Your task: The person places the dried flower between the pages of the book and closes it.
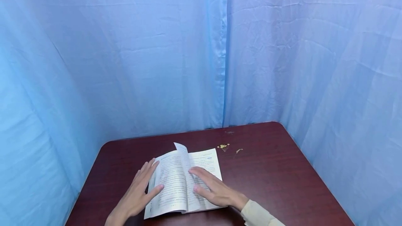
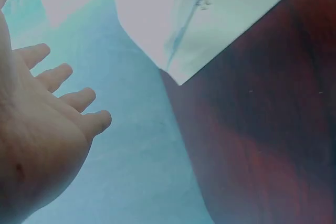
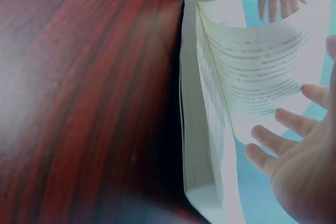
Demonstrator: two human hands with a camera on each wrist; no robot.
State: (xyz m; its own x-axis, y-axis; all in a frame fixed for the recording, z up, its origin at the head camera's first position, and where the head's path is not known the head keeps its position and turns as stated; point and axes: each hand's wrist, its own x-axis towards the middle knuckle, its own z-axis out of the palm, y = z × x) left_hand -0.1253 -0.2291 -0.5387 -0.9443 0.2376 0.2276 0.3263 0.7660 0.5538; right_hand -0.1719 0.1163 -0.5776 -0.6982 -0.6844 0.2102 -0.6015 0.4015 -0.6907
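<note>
An open book (image 1: 171, 184) with printed text lies near the front of the table. One page (image 1: 184, 161) stands partly raised near the spine, curving upward in the right wrist view. My left hand (image 1: 138, 191) is over the book's left edge, fingers extended and thumb above the left page; the left wrist view shows its fingers spread and holding nothing. Over the right-hand page, my right hand (image 1: 215, 189) has its fingers extended toward the raised page. In the right wrist view its fingertips are close to that page; whether they touch it I cannot tell.
The dark red-brown table (image 1: 270, 180) has rounded far corners. Yellowish marks (image 1: 223, 147) show on its surface beyond the book's right side. Blue curtains (image 1: 157, 62) hang behind the table and along both sides.
</note>
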